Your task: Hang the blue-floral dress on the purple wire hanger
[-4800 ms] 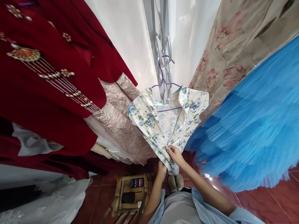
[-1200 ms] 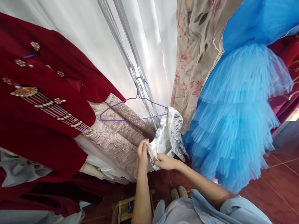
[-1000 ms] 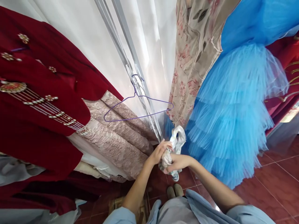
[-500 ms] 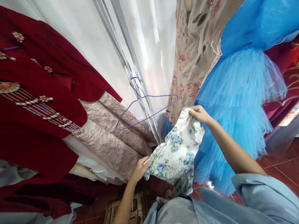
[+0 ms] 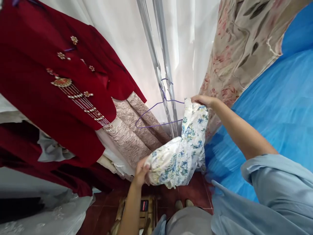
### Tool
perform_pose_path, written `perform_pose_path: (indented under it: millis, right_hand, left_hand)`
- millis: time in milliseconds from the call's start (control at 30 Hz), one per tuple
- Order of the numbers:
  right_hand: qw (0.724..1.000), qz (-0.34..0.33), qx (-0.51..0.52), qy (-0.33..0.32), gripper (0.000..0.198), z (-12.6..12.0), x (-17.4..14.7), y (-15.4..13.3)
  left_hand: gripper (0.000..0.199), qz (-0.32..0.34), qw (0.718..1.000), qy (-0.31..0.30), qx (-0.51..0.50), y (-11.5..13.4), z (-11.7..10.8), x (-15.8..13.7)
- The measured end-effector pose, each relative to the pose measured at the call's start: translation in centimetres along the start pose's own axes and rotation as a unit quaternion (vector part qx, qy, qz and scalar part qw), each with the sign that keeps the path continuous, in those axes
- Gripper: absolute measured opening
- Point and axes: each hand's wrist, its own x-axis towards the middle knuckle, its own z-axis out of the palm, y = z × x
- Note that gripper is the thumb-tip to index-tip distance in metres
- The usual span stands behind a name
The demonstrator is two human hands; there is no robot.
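A white garment with blue and yellow-green flowers (image 5: 181, 153) hangs stretched between both my hands. My left hand (image 5: 142, 171) grips its lower left edge. With my right hand (image 5: 204, 100) I pinch its upper corner, close to the purple wire hanger (image 5: 156, 125). That hanger hooks onto a grey metal stand, and its right end is hidden behind the garment. I cannot tell whether the hanger's end is inside the cloth or only behind it.
Dark red jackets with beaded trim (image 5: 97, 65) and a pink brocade skirt (image 5: 137, 130) hang at left. A beige floral dress (image 5: 227, 65) and a blue tulle gown (image 5: 266, 107) hang at right. Below, a bamboo stool (image 5: 150, 209) stands on the red tiled floor (image 5: 168, 195).
My right hand has brought the garment's top up against the hanger's right side, which it now covers. The view has shifted, so the stand and jackets appear further right.
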Motion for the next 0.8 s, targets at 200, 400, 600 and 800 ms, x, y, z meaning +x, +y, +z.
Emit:
perform_pose_path:
  millis: [200,400,600,800]
  right_hand:
    - [0.997,0.025,0.065,-0.041,0.018,0.6,-1.8,1.3]
    - [0.996,-0.034,0.073,-0.024,0.021,1.1,-2.8,1.9]
    - [0.958,-0.156,-0.003,0.24,0.032,3.1,-3.3,4.7]
    - [0.942,-0.175,-0.048,0.282,0.057,4.3,-4.1,4.6]
  left_hand:
    - [0.013,0.128,0.96,0.244,0.042,8.4,-4.3,10.6]
    - [0.017,0.178,0.962,0.16,0.135,17.4,-1.4,23.6]
    - [0.029,0.278,0.863,0.06,0.417,17.1,1.9,23.3]
    - [0.028,0.311,0.752,-0.004,0.581,14.5,4.2,16.7]
